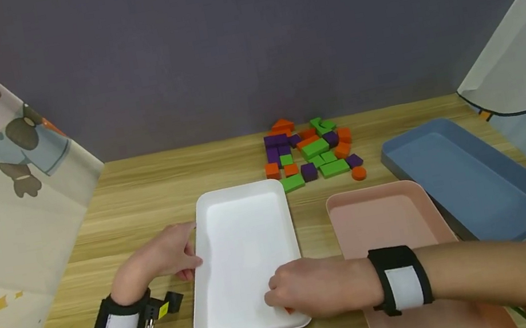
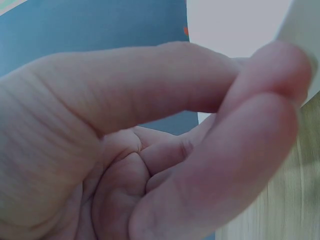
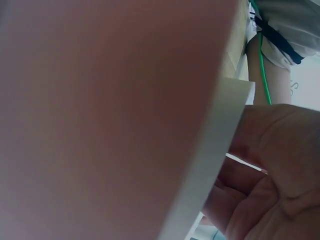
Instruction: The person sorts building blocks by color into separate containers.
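A white tray (image 1: 246, 248) lies in the middle of the table in the head view. My left hand (image 1: 173, 254) pinches its left rim; in the left wrist view, the thumb and a finger of that hand (image 2: 200, 115) meet at the white edge (image 2: 295, 30). Over the tray's near right corner, my right hand (image 1: 310, 288) has its fingers curled down around a small orange block (image 1: 289, 310). Only a sliver of that block shows, so its shape is hidden. The right wrist view is mostly filled by blurred skin, beside a pale tray wall (image 3: 200, 175).
Several orange, green and purple blocks (image 1: 315, 148) lie in a cluster behind the white tray. A pink tray (image 1: 382, 219) sits to its right, partly under my right forearm. Farther right, a blue tray (image 1: 475, 181) stands at an angle. A dark wall (image 1: 243, 45) closes the back.
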`<control>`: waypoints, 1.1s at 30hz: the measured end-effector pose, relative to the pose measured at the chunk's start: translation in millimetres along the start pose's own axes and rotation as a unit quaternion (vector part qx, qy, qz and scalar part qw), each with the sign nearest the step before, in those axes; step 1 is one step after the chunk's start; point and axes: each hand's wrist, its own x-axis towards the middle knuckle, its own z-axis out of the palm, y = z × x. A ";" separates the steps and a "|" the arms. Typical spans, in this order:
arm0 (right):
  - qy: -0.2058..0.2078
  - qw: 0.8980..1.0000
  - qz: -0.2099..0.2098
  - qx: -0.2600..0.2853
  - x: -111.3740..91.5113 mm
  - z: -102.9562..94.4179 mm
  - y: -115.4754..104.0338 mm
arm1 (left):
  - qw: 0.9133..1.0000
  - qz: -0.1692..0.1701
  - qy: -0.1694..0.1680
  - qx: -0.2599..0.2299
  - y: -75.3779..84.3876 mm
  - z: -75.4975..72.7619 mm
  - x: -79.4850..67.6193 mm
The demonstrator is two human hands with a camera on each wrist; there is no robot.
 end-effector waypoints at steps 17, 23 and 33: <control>0.010 0.999 0.050 -0.004 -8.2 -17.4 3.8 | 1.000 -0.003 -0.002 -0.005 -0.6 0.3 0.9; 0.070 0.992 0.098 -0.023 -26.3 -38.1 24.3 | 1.000 0.001 -0.004 0.005 0.0 -1.0 1.0; 0.141 0.948 0.286 -0.006 -73.3 -56.9 111.8 | 1.000 0.000 -0.003 0.008 -1.4 -0.5 1.7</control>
